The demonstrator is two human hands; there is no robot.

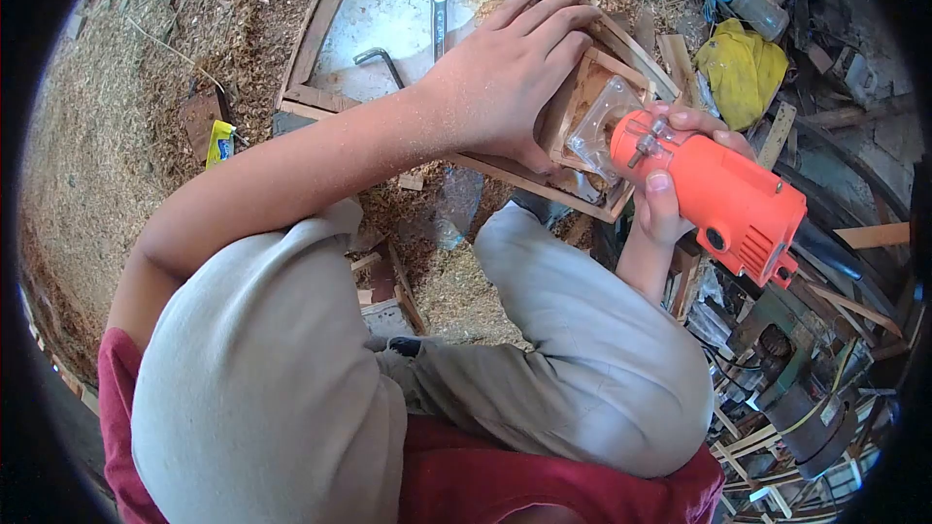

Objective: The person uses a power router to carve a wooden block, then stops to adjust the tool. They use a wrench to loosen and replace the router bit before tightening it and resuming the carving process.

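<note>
My right hand (665, 199) is wrapped round the lower end of an orange trim router (733, 194) with a clear plastic base (604, 124). The router leans over a small wooden frame (561, 107), its base against the wood; the bit is hidden. My left hand (529, 73) grips the small frame from the left, thumb on the near side and fingers stretched over the far side. Sawdust speckles that wrist. Under it lies a larger wood-rimmed tray (316, 29) with a pale, scuffed bottom. A combination wrench (438, 15) and a hex key (381, 64) lie in it.
Sawdust and shavings (107, 175) cover the floor on the left, with a yellow packet (220, 143) there. A yellow cloth (743, 73), wood scraps and a dark machine (811, 417) crowd the right. My bent knees (602, 330) are close below the tray.
</note>
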